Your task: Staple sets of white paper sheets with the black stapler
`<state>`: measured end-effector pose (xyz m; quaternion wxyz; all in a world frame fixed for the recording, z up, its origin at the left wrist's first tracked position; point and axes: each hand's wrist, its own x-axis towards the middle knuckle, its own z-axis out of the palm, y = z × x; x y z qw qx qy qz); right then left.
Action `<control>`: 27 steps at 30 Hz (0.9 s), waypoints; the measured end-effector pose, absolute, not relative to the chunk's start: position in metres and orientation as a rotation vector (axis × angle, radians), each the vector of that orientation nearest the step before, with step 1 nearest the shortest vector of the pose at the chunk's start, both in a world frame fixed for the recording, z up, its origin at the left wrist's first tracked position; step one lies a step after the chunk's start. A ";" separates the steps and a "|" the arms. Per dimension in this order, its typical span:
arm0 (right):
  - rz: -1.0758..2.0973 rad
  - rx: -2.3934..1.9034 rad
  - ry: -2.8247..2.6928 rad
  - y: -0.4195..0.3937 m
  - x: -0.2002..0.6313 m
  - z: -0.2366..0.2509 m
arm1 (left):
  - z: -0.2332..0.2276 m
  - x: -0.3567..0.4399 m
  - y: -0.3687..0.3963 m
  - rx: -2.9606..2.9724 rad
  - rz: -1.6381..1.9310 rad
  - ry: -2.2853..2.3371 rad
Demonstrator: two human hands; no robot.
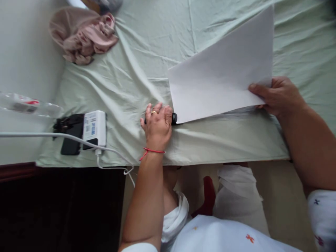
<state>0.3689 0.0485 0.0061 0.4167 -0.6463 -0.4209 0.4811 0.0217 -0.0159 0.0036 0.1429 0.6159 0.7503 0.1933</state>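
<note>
- One bed sheet [136,77], pale green and creased, covers the surface; its near edge hangs just past the person's knees.
- Left hand [156,123]: fingers curled down over one small black object [174,118] near the middle of the near edge. Only the object's end shows past the hand; what it is cannot be told. One ring on a finger, one red thread at the wrist.
- Right hand [278,95]: thumb on top, fingers beneath, pinching the right edge of one white paper sheet [223,73].
- The paper is lifted and tilted, its lower left corner down beside the black object, toward the near right part of the bed.
- Near left corner: one white power bank [94,128], touching one black phone [71,137]; one white cable [52,135] runs off left.
- Far left corner: one crumpled pink cloth [84,35].
- Left edge: one clear plastic bottle [26,105], lying down.
</note>
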 end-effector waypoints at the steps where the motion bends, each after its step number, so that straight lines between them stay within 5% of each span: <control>1: 1.205 -1.619 -1.051 0.048 0.369 0.007 | 0.003 0.018 -0.015 1.756 0.574 2.190; 7: 1.183 -1.619 -0.881 0.049 0.364 0.014 | 0.006 0.006 -0.011 1.627 0.689 2.366; 15: 1.161 -1.559 -0.847 0.053 0.375 0.009 | 0.008 0.035 -0.017 1.664 1.410 2.160; 27: 1.084 -1.430 -0.869 0.052 0.372 0.009 | -0.006 0.040 -0.008 1.464 1.417 1.747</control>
